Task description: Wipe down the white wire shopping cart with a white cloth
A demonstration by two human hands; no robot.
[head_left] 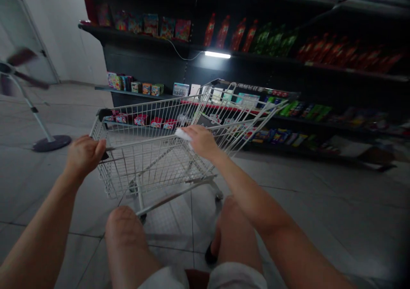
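A metal wire shopping cart (150, 169) stands side-on in front of my knees. My left hand (85, 154) is closed around the corner of the cart at its left end, by a black plastic end piece. On the top rail of the near side rests my right hand (200, 140), its fingers closed on a white cloth (183, 134) pressed against the rail. Part of the cloth is hidden under the fingers, and whether it is fabric or paper I cannot tell. A dark, flat item (205, 121) shows through the wires behind my right hand.
Dark store shelves (144, 60) run behind the cart, with red bottles (223, 31), green bottles (272, 39) and small boxes. A lit tube lamp (218, 55) hangs under the upper shelf. To the left, a pedestal fan (40, 120) stands on the tiled floor (288, 212) near a door (27, 36).
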